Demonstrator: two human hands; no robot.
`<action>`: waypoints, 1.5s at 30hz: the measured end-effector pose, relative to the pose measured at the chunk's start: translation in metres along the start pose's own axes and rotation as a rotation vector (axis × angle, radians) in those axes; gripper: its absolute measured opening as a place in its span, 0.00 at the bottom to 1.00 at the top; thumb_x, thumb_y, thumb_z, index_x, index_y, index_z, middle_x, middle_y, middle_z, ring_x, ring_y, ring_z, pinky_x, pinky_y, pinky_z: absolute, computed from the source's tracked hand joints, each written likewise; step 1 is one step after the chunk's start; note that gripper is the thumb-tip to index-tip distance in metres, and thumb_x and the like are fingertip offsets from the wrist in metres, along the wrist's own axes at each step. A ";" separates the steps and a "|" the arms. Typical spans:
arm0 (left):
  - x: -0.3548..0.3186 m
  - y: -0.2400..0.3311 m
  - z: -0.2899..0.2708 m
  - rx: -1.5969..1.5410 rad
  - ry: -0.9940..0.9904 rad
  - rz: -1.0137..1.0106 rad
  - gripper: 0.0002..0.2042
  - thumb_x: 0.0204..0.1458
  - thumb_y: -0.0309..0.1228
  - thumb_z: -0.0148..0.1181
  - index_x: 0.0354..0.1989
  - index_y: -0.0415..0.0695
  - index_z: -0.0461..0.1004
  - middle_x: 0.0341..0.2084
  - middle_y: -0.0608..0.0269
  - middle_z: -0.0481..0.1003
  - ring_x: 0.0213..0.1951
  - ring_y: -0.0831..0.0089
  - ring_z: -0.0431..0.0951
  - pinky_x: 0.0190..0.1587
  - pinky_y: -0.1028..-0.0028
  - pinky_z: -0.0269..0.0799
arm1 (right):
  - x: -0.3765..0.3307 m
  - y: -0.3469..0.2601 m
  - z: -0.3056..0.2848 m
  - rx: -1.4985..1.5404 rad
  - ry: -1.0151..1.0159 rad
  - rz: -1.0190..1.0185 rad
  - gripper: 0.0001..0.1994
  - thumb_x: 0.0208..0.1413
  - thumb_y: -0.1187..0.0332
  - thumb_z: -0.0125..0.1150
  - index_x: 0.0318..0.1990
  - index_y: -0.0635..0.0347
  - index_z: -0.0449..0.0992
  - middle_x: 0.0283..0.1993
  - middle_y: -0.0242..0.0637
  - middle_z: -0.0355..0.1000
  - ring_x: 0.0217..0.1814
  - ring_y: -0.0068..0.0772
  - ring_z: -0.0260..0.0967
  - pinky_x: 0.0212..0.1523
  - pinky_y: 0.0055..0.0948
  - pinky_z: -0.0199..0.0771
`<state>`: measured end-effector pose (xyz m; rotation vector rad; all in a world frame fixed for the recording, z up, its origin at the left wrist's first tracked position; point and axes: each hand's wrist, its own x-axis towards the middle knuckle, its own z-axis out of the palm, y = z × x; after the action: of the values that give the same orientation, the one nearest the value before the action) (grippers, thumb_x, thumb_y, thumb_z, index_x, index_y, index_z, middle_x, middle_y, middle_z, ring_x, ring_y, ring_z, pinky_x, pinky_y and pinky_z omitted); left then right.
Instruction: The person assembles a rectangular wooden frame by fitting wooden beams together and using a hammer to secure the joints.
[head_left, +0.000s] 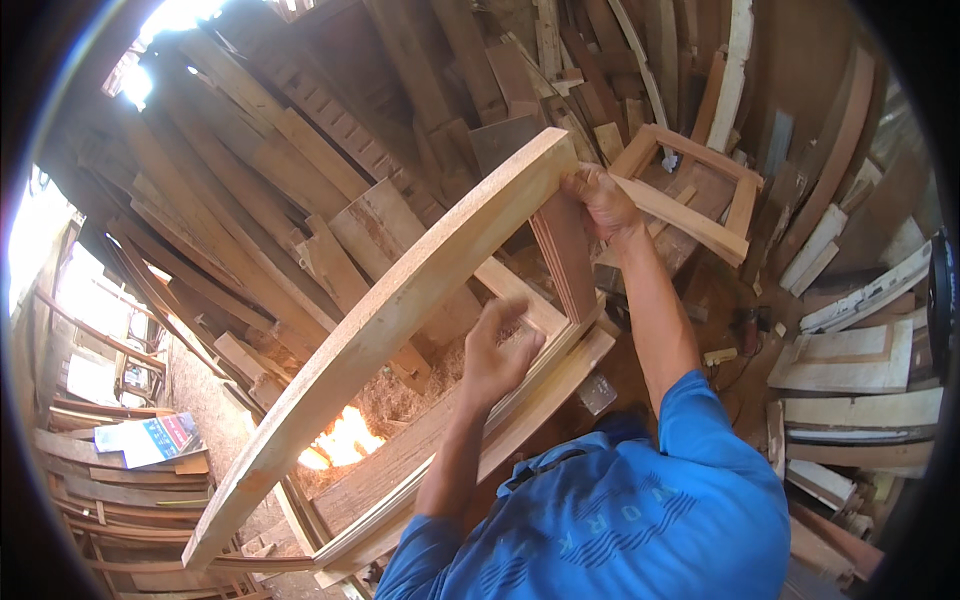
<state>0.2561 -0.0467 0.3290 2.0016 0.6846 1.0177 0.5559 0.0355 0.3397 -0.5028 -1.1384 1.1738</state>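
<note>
A large wooden frame (pixel 390 285) stands tilted across the middle, its long pale rail running from lower left to upper right. A short reddish, grooved crosspiece (pixel 566 262) joins that rail to a lower one near me. At the upper right corner of the frame, my right hand (pixel 603 203) is closed around the wood, its fingertips partly hidden. My left hand (pixel 497 350) is raised inside the frame's outline, above the lower rail. Its thumb and curled fingers are apart, slightly blurred, with nothing visible between them.
Many boards (pixel 270 130) lean in the background. A smaller wooden frame (pixel 735 205) lies at upper right, and pale panels (pixel 845 357) are stacked at right. Sunlit shavings (pixel 345 440) cover the ground beyond the lower rail. A printed blue-and-white sheet (pixel 155 440) lies on stacked wood at left.
</note>
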 end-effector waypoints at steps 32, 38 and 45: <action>0.116 -0.029 0.093 -0.330 0.811 -0.029 0.23 0.61 0.35 0.67 0.59 0.34 0.71 0.53 0.56 0.77 0.56 0.68 0.75 0.63 0.66 0.67 | 0.066 -0.124 0.004 -0.284 -0.270 -0.211 0.27 0.67 0.53 0.63 0.63 0.67 0.71 0.60 0.43 0.73 0.65 0.29 0.67 0.63 0.33 0.71; 0.119 -0.017 0.104 -0.360 0.788 0.030 0.25 0.60 0.38 0.69 0.59 0.35 0.71 0.51 0.58 0.77 0.54 0.69 0.76 0.59 0.66 0.70 | 0.093 -0.114 0.020 -0.814 -0.609 -0.389 0.31 0.68 0.50 0.57 0.67 0.69 0.68 0.66 0.54 0.70 0.68 0.50 0.68 0.68 0.43 0.66; 0.113 -0.004 0.112 -0.545 0.761 0.042 0.35 0.55 0.46 0.73 0.63 0.37 0.66 0.54 0.58 0.74 0.55 0.66 0.76 0.57 0.61 0.75 | 0.070 -0.085 0.011 -0.259 -0.565 -0.215 0.39 0.60 0.41 0.63 0.65 0.67 0.71 0.64 0.51 0.72 0.66 0.51 0.70 0.64 0.49 0.71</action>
<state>0.4093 -0.0061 0.3307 1.1373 0.6463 1.7938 0.5823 0.0654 0.4434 -0.2332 -1.7999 1.0085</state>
